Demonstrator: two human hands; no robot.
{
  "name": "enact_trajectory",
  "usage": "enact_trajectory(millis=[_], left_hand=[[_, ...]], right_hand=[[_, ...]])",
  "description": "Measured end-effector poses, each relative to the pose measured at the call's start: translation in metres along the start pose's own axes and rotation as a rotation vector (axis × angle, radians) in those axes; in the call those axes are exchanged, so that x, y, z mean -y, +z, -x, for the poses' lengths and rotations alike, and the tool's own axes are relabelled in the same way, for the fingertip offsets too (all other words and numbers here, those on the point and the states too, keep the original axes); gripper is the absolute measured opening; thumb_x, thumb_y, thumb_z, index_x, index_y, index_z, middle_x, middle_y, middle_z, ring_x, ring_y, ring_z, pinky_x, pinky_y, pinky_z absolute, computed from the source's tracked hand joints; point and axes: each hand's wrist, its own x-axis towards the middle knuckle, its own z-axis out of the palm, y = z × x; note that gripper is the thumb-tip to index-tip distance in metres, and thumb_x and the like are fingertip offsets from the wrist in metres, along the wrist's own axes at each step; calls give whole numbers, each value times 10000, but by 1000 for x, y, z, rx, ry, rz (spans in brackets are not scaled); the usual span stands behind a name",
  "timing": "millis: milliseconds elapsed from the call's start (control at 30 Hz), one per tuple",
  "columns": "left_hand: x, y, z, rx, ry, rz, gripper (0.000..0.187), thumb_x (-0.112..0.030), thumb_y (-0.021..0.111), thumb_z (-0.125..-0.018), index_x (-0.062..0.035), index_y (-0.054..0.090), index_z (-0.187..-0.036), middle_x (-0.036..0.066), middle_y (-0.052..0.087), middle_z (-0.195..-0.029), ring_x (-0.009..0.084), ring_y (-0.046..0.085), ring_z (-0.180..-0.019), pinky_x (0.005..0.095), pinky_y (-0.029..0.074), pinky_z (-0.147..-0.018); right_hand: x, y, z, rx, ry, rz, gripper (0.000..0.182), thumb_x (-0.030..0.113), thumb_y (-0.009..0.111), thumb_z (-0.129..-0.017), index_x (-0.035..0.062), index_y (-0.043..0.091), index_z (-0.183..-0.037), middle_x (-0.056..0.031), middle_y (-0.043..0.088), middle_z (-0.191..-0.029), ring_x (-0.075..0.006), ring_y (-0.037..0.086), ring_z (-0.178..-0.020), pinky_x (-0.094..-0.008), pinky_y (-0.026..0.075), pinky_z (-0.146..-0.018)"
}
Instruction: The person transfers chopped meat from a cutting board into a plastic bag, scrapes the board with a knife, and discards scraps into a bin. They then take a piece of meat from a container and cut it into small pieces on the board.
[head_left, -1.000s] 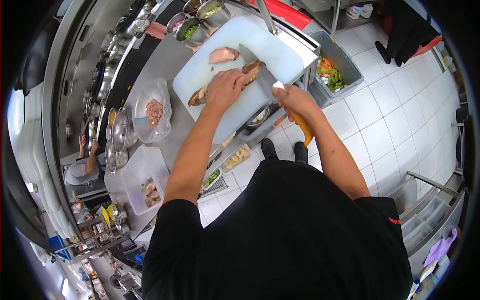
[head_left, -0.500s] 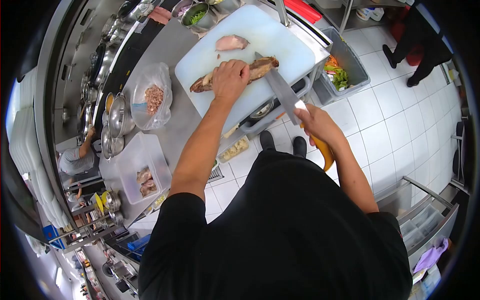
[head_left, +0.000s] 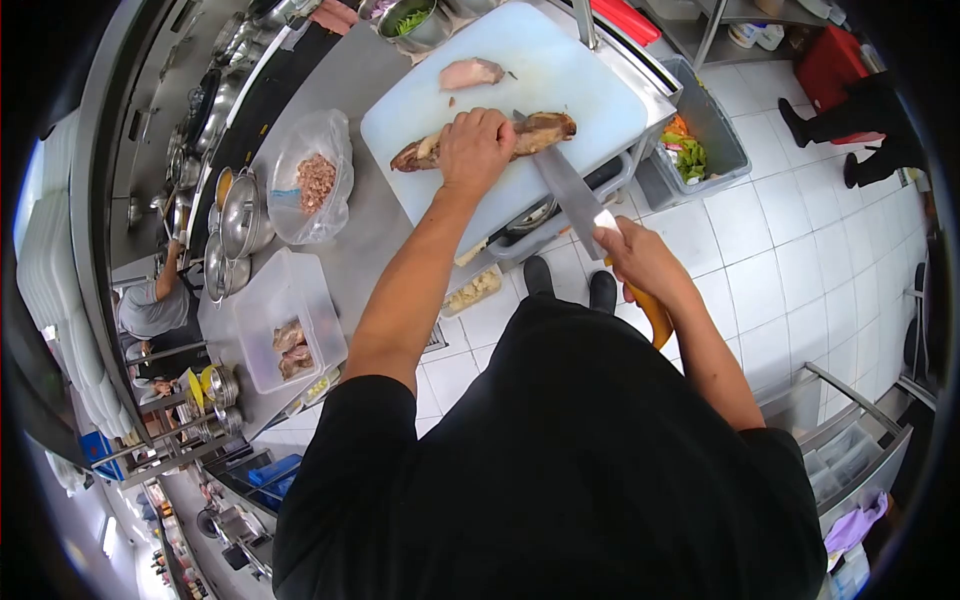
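A long, browned piece of meat (head_left: 548, 136) lies across the white cutting board (head_left: 600, 105). My left hand (head_left: 474, 150) presses down on its middle, fingers curled over it. My right hand (head_left: 645, 262) is closed round the yellow handle of a large kitchen knife (head_left: 574, 195). The blade crosses the meat just right of my left hand, and its tip shows past the far side. Farther up the board rests a smaller, pale pink slab of meat (head_left: 470, 73), with small dark scraps near it.
Left of the board stand a plastic-lined bowl of diced meat (head_left: 316, 184), metal bowls (head_left: 240, 220) and a clear tub (head_left: 262, 345) with meat chunks. A grey bin (head_left: 735, 150) of vegetable scraps is at the right. One person (head_left: 860, 125) stands beyond it, another (head_left: 160, 300) far left.
The knife has shifted slightly left along the meat, closer to my left hand, which keeps its hold. The whole view has shifted a little. The person at right has changed leg position.
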Motion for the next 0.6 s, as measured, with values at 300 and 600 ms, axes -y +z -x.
enact_trajectory(millis=[300, 600], left_hand=[[-1, 3, 1, -46, -15, 41, 72, -185, 666, -863, -114, 660, -853, 65, 673, -854, 308, 626, -824, 463, 503, -749], [0, 4, 0, -38, -41, 66, 119, -193, 652, -894, -84, 640, -847, 93, 665, -870, 328, 617, -820, 466, 506, -747]], right_hand=[[37, 7, -47, 41, -52, 73, 483, 384, 483, -1036, -86, 587, -1069, -162, 656, -774, -249, 613, -452, -389, 508, -448], [3, 0, -22, 74, -40, 160, 452, 354, 494, -1023, -83, 599, -1077, -185, 674, -769, -269, 657, -501, -408, 535, -505]])
